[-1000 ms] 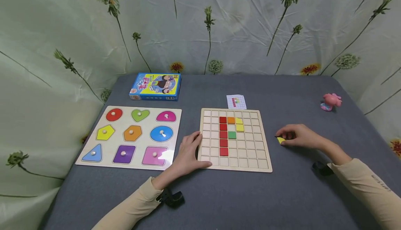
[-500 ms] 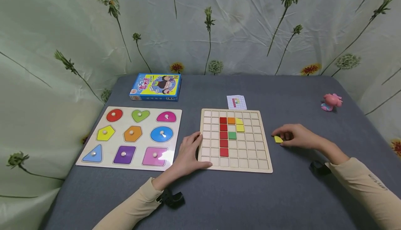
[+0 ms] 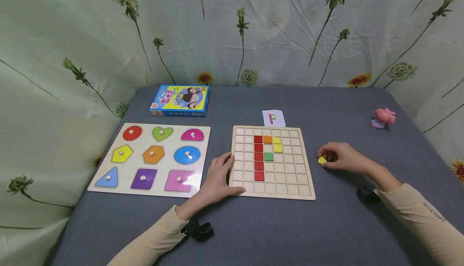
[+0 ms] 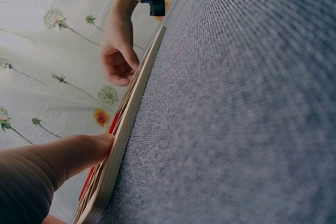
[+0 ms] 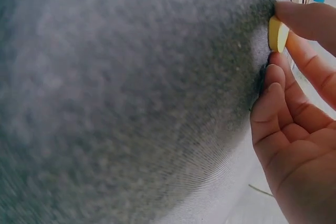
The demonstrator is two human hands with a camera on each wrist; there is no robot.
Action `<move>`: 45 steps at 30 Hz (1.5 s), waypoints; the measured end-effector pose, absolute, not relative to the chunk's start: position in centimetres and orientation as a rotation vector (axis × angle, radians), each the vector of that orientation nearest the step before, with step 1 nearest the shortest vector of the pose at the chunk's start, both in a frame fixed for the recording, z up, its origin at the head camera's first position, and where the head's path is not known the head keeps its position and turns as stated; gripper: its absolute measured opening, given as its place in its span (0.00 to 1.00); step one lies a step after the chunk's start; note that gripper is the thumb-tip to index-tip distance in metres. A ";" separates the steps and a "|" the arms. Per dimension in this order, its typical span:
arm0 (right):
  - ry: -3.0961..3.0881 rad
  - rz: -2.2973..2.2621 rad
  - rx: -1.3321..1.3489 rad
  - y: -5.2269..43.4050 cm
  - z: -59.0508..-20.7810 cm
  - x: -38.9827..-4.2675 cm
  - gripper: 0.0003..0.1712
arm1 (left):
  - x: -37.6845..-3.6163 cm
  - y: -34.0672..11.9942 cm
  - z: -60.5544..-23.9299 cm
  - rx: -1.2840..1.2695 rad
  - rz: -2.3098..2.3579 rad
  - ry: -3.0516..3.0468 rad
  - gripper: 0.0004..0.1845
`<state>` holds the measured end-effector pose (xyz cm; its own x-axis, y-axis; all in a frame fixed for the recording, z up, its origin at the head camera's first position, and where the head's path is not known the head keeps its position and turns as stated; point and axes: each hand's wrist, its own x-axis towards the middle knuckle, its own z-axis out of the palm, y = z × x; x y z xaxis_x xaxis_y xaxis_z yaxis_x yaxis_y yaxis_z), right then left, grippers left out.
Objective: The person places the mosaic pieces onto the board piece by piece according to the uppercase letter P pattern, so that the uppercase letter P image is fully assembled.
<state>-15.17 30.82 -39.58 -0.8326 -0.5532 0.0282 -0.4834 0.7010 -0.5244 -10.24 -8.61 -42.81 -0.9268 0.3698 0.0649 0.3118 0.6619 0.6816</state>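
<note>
My right hand (image 3: pixel 340 157) pinches a small yellow tile (image 3: pixel 322 160) close over the table, right of the wooden grid board. In the right wrist view the yellow tile (image 5: pixel 278 34) shows between thumb and fingers, the other fingers curled below it. The wooden grid board (image 3: pixel 290 192) carries a column of red tiles (image 3: pixel 258 156), an orange tile (image 3: pixel 267 140), two yellow tiles (image 3: pixel 277 148) and a green tile (image 3: pixel 268 156). My left hand (image 3: pixel 217 179) rests at the board's near left corner, fingers along its left side. The left wrist view shows the straight thumb (image 4: pixel 79 150) touching the board's near edge.
A shape puzzle board (image 3: pixel 166 127) with knobbed pieces lies left of the grid board. Behind it is a blue and yellow box (image 3: pixel 179 100). A small pattern card (image 3: pixel 273 118) lies beyond the grid board. A pink toy figure (image 3: pixel 383 117) stands at the far right.
The yellow tile has turned in my right hand's fingers. That hand shifted slightly left, then a little back right. The left hand and the board stay in place.
</note>
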 end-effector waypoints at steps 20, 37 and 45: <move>2.855 -0.806 -0.964 30.5 -39.8 -15.2 0.11 | -10.2 -8.6 -42.7 0.565 1.121 2.785 0.51; 2.810 -0.798 -0.933 28.6 -39.0 -15.0 0.11 | -10.4 -8.5 -42.8 0.576 1.115 2.789 0.51; 2.735 -0.849 -0.898 27.0 -39.0 -15.4 0.10 | -10.3 -8.6 -42.7 0.571 1.122 2.789 0.51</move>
<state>-15.44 26.96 -39.01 -0.8120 -0.5821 0.0414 -0.5033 0.6626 -0.5547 -10.33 -8.57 -42.70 -0.9271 0.3695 0.0624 0.3099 0.6622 0.6822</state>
